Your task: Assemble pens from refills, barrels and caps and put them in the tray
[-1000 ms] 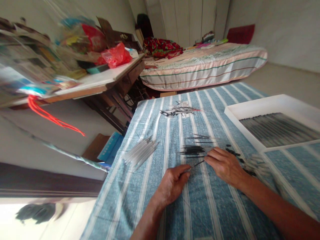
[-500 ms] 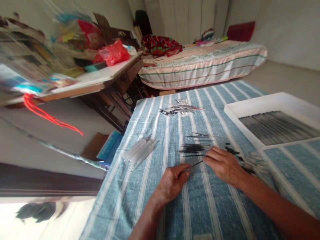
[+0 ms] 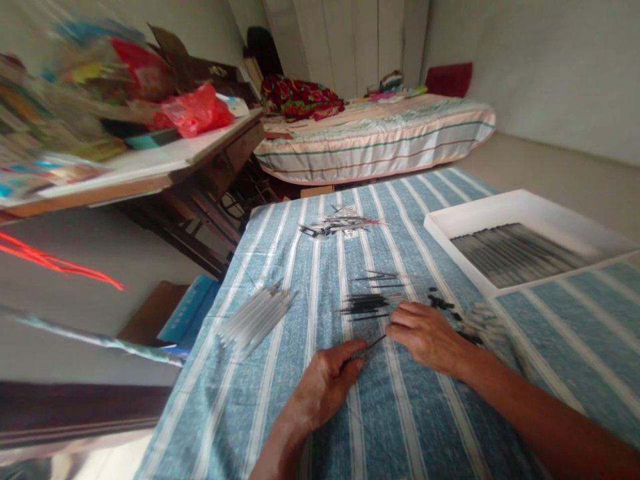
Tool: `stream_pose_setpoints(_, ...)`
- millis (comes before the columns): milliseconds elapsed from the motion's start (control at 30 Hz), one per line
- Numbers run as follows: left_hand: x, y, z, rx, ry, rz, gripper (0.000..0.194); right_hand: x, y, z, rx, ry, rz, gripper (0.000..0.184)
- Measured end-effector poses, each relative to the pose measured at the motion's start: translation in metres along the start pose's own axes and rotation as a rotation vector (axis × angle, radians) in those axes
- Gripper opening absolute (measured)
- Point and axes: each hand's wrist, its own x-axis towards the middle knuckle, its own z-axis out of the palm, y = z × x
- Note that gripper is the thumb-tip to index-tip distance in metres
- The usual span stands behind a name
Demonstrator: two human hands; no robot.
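Note:
Between my two hands runs a thin black rod (image 3: 376, 342), slanting up to the right. My left hand (image 3: 327, 383) pinches its lower end between thumb and fingers. The fingers of my right hand (image 3: 425, 337) are closed round its upper end. Just beyond them lies a bundle of similar black rods (image 3: 367, 304), with a few loose ones above it. Small black caps (image 3: 441, 303) and a heap of small whitish pieces (image 3: 483, 323) lie beside my right wrist. Pale translucent tubes (image 3: 257, 318) are lined up to the left.
A white box (image 3: 520, 205) with a row of dark-ended tubes stands at the right on the striped cloth (image 3: 250, 407). Mixed thin parts (image 3: 337, 225) lie at the far end. A cluttered desk (image 3: 200, 150) is on the left, a bed (image 3: 380, 143) behind.
The view has swung slightly to the right, so everything appears further left. Both hands keep hold of the rod in nearly the same pose.

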Motion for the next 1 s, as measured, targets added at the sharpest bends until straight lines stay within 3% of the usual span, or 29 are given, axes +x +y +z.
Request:
stream_pose_setpoints(367,0.001,0.000,-0.005,0.023,-0.066,-0.058,0.028,0.004,0.002,-0.011,0.087,-0.248,0.010,0.015)
stream_pose_setpoints(567,0.001,0.008,-0.005,0.030,-0.128,-0.031,0.024,0.004,0.001,-0.013,0.154,-0.253,-0.023,0.016)
stream_pose_setpoints(700,0.002,0.012,-0.002,-0.026,-0.163,-0.038,0.022,0.006,-0.011,-0.004,0.222,-0.154,-0.031,0.015)
stream_pose_setpoints(867,0.003,0.009,0.004,-0.186,-0.116,-0.125,0.028,0.014,-0.031,-0.002,0.397,0.143,0.084,0.013)
stream_pose_setpoints(1000,0.005,0.010,0.006,-0.371,-0.065,-0.167,0.039,0.017,-0.043,-0.011,0.590,0.346,0.103,0.033)
